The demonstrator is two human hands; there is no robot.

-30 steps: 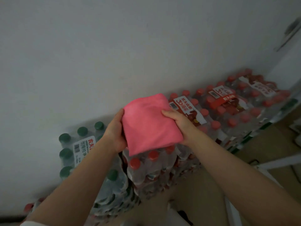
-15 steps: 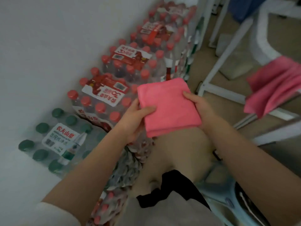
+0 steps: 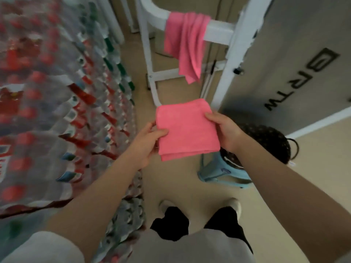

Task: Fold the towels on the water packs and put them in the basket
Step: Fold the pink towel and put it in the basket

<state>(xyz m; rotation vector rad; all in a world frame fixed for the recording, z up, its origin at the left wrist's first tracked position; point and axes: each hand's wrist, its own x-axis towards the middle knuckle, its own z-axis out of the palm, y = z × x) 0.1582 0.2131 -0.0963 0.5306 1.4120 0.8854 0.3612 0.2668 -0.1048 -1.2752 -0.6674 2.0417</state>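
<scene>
A folded pink towel (image 3: pixel 187 130) is held flat in the air over the floor, between both hands. My left hand (image 3: pixel 147 143) pinches its left edge, thumb on top. My right hand (image 3: pixel 226 131) grips its right edge. The stacked water packs (image 3: pixel 57 103) fill the left side, blurred. A dark woven basket (image 3: pixel 269 143) sits on a light blue stool (image 3: pixel 218 173) just right of and below the towel, partly hidden by my right arm. A second pink towel (image 3: pixel 187 46) hangs unfolded over a white rail.
A white metal frame (image 3: pixel 150 59) stands ahead with the rail across it. A grey panel with black lettering (image 3: pixel 296 73) rises at the right. My feet (image 3: pixel 199 205) stand on the beige floor between the packs and the stool.
The view has swung right and down, away from the water packs. Both hands carried the folded towel off the packs and over the floor, close to the basket.
</scene>
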